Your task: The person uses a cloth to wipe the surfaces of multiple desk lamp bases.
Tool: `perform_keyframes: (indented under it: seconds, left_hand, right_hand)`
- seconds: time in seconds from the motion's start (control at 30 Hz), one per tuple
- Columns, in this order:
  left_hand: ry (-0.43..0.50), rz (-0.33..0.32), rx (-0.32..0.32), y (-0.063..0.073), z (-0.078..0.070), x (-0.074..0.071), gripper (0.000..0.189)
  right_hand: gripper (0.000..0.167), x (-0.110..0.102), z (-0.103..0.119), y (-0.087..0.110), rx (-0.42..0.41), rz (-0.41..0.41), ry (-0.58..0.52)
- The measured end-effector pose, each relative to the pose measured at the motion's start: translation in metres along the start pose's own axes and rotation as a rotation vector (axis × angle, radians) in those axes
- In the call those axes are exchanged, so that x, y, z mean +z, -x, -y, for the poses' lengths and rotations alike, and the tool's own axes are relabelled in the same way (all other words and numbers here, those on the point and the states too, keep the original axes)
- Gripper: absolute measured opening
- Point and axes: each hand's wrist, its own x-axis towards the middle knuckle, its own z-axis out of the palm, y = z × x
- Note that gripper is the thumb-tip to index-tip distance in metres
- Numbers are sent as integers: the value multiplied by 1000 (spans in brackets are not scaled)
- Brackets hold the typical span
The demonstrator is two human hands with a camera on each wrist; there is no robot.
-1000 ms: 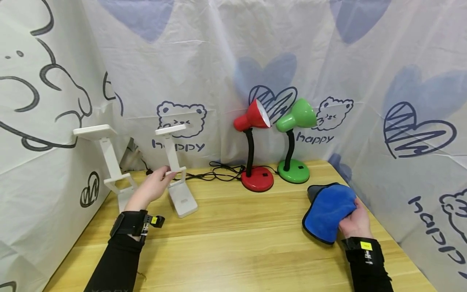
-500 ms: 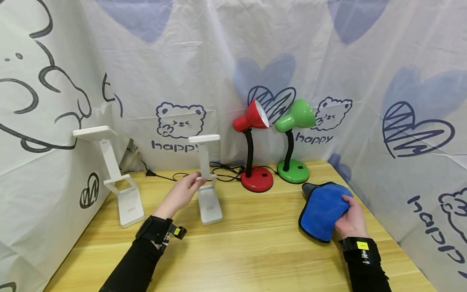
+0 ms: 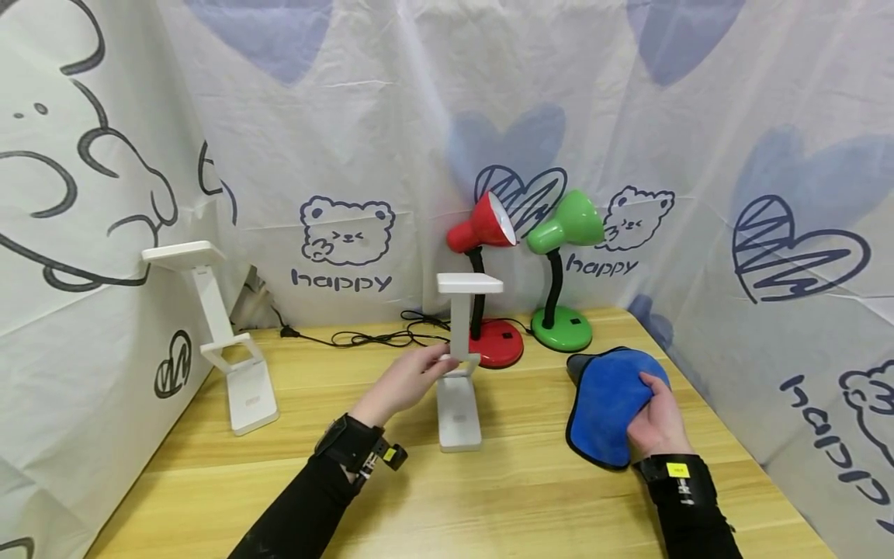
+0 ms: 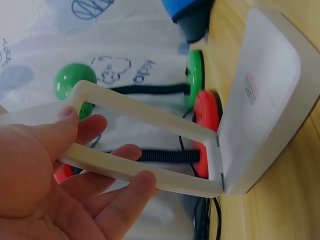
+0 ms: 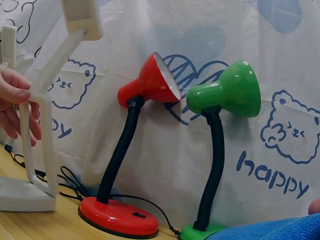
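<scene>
My left hand (image 3: pixel 405 380) grips the middle frame of a white folding desk lamp (image 3: pixel 459 419) in front of the red lamp. In the left wrist view the thumb and fingers curl round the bars of the hinged frame (image 4: pixel 150 115). Its base is low over the table; whether it touches cannot be told. Over at the right, my right hand (image 3: pixel 660 423) holds a blue cloth (image 3: pixel 608 407) with black edging and a grey underside. The cloth hangs from thumb and fingers, its blue face toward the head camera.
A second white desk lamp (image 3: pixel 253 396) stands at the left. The red gooseneck lamp (image 3: pixel 506 341) and a green one (image 3: pixel 562 330) stand near the back curtain. Black cords (image 3: pixel 377 338) trail along the table's back edge. Printed curtains (image 3: pixel 349 116) enclose the table.
My left hand has carried the white lamp from beside the left lamp rightward and nearer, to in front of the red lamp. My right hand has shifted slightly left with the cloth.
</scene>
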Motion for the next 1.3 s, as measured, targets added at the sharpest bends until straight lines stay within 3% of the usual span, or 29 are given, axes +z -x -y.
perform_keyframes:
  seconds: [0.23,0.4,0.63,0.73,0.9,1.0,1.13,1.3]
  left_hand:
    - [-62,94,34,-6,-14,5,29]
    - [-58,135,35,-3,-14,2,34]
    - [-60,155,33,-3,-12,3,30]
    - [-55,154,33,-4,-12,3,30]
    - [-53,140,36,-5,-12,4,31]
    - [-47,130,29,-5,-12,4,32]
    - [-36,130,11,-4,-12,4,32]
    - [-44,128,6,-5,-12,3,28]
  right_hand:
    - [79,2,0,0,-17,14,44]
    - [78,9,-3,2,-71,76,200]
    - [83,33,-22,9,-94,96,432]
    - [86,48,-42,10,-87,130,600]
    - [90,68,-88,17,-77,203,995]
    - [78,72,-110,25,-60,265,1233]
    - [47,71,-127,37,-83,444,1556]
    - [39,69,-136,51,-192,672,1844]
